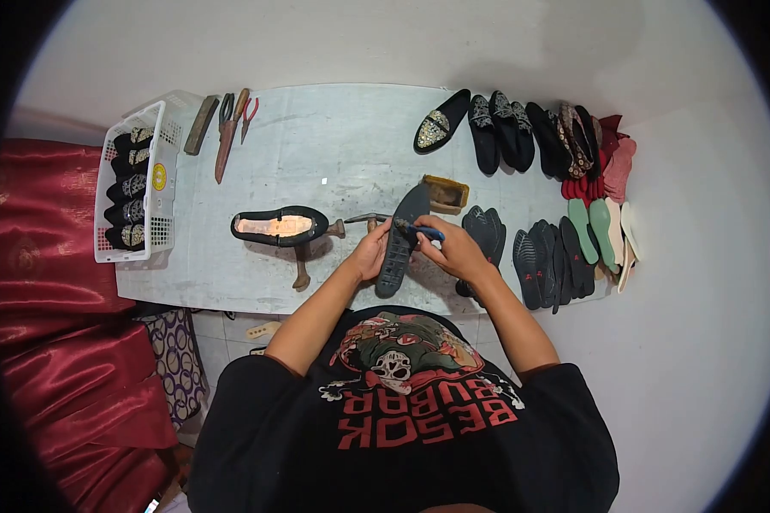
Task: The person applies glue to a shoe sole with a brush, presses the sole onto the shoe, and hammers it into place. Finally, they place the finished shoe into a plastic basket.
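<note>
My left hand [370, 257] is closed around the edge of a dark shoe sole [393, 267], which is tilted above the table. In my right hand [455, 252] is a blue-handled brush [428, 232], its bristle end against the sole's surface. Just behind the sole stands a yellowish rectangular container [447, 195] with brown residue inside. To the left, a black shoe upper [280, 227] rests with its pale underside facing up. A hammer [370, 220] lies partly hidden behind my left hand and the sole.
Black soles [535, 265] and green and cream insoles [603, 231] lie at right. Finished shoes [500, 132] line the back right. At left stand a white basket [156, 227] of shoes, a sharpening block [201, 125], a sheathed knife [228, 150] and red-handled pliers [249, 118].
</note>
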Motion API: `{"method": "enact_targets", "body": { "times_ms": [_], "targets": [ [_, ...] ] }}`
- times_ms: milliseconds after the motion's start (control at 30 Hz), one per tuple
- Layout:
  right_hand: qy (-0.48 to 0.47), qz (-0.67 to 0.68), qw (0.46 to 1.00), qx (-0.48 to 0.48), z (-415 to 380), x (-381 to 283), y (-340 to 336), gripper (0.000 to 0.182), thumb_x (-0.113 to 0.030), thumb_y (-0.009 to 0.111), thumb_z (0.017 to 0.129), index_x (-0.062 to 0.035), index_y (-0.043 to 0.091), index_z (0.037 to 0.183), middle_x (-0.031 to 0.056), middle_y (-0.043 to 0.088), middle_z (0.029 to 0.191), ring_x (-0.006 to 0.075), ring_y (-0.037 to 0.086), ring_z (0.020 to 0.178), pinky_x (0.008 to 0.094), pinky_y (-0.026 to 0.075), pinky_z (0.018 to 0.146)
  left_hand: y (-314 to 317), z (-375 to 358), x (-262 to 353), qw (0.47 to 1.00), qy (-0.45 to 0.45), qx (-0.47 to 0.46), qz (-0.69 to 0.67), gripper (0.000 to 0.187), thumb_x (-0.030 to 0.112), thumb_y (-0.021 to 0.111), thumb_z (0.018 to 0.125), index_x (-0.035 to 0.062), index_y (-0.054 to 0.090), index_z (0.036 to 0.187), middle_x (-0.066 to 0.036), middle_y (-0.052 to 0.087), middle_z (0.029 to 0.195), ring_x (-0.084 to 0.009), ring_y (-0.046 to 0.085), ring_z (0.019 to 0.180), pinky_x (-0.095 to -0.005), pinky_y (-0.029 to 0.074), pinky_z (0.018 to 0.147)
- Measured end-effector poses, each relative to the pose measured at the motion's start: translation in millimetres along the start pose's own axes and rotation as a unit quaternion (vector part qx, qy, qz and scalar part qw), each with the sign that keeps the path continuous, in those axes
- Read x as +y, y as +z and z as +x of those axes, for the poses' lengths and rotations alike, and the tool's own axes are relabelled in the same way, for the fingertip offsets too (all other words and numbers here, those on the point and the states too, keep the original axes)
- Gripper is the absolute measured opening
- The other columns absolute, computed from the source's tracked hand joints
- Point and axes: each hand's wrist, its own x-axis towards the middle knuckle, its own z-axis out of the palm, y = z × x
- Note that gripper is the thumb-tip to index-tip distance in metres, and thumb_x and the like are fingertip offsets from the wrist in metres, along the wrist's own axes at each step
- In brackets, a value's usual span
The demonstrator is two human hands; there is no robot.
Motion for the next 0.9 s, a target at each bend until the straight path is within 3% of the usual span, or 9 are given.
{"method": "enact_targets", "body": {
  "times_ms": [67,133,200,333,467,567,667,867,900],
  "targets": [
    [-0.005,0.006,1.000,0.011,0,11,-3,0.028,-0.019,0.065,0.098,-0.0026,0.061,0.120,0.0213,0.069,0.105,0.0406,0.069,0.094,0.0427,0.054,0.082,8,-5,3,1.000,-0.001,0.014,0.020,0.059,0.050,0.035,0.109,0.0053,0.054,0.143,-0.018,0.070,0.121,-0.0311,0.072,0.103,-0.0439,0.060,0.090],
    [0.012,-0.009,0.992,0.129,8,10,-9,0.026,-0.018,0.065,0.098,-0.0019,0.062,0.119,0.0213,0.070,0.104,0.0398,0.069,0.093,0.0419,0.054,0.081,9,-7,4,0.999,-0.032,-0.007,0.023,0.059,0.051,0.034,0.109,0.0054,0.054,0.142,-0.018,0.071,0.119,-0.0311,0.073,0.100,-0.0435,0.060,0.089],
    [0.053,0.006,0.988,0.143,10,9,-14,0.025,-0.017,0.065,0.097,-0.0018,0.063,0.118,0.0213,0.070,0.104,0.0393,0.070,0.093,0.0412,0.055,0.081,13,-7,3,0.999,-0.032,-0.003,0.031,0.060,0.050,0.033,0.110,0.0048,0.054,0.142,-0.019,0.070,0.119,-0.0309,0.073,0.100,-0.0433,0.060,0.089],
    [0.003,-0.034,0.992,0.121,3,5,-2,0.027,-0.016,0.066,0.096,-0.0009,0.063,0.117,0.0216,0.070,0.105,0.0402,0.069,0.095,0.0429,0.055,0.081,7,-1,4,0.999,-0.018,0.005,0.030,0.062,0.050,0.031,0.110,0.0027,0.052,0.144,-0.020,0.069,0.122,-0.0310,0.072,0.103,-0.0429,0.060,0.091],
    [-0.017,-0.015,0.999,0.027,-5,-1,5,0.028,-0.017,0.065,0.096,-0.0014,0.062,0.119,0.0218,0.070,0.103,0.0400,0.070,0.095,0.0438,0.055,0.082,-8,-1,6,0.999,-0.015,-0.031,0.031,0.062,0.049,0.031,0.110,0.0016,0.052,0.143,-0.020,0.069,0.123,-0.0313,0.071,0.108,-0.0431,0.059,0.093],
    [0.026,0.008,0.989,0.146,0,10,-3,0.027,-0.019,0.065,0.098,-0.0018,0.062,0.118,0.0222,0.070,0.101,0.0402,0.070,0.091,0.0421,0.055,0.079,14,-10,11,0.998,-0.031,-0.018,0.042,0.060,0.048,0.032,0.110,0.0016,0.053,0.142,-0.019,0.069,0.123,-0.0312,0.070,0.110,-0.0431,0.059,0.093],
    [0.020,-0.020,0.984,0.178,5,13,-8,0.026,-0.019,0.065,0.097,-0.0021,0.063,0.118,0.0218,0.070,0.101,0.0391,0.070,0.089,0.0418,0.055,0.077,17,-8,9,0.998,-0.029,-0.012,0.050,0.058,0.048,0.033,0.110,0.0032,0.056,0.139,-0.016,0.069,0.123,-0.0307,0.070,0.110,-0.0442,0.060,0.091],
    [-0.013,0.014,0.998,0.062,-10,-4,9,0.025,-0.019,0.065,0.097,-0.0030,0.063,0.117,0.0201,0.070,0.096,0.0371,0.071,0.086,0.0412,0.055,0.077,-3,-3,2,0.998,-0.010,-0.006,0.057,0.060,0.048,0.030,0.109,0.0030,0.054,0.141,-0.019,0.069,0.124,-0.0318,0.070,0.111,-0.0445,0.058,0.094],
    [0.028,0.057,0.996,0.060,-9,1,7,0.025,-0.019,0.064,0.097,-0.0026,0.063,0.116,0.0198,0.070,0.095,0.0364,0.070,0.085,0.0398,0.054,0.076,2,-6,2,0.998,-0.011,-0.016,0.059,0.059,0.047,0.030,0.109,0.0030,0.054,0.141,-0.019,0.068,0.125,-0.0314,0.070,0.110,-0.0446,0.058,0.095]
  ]
}}
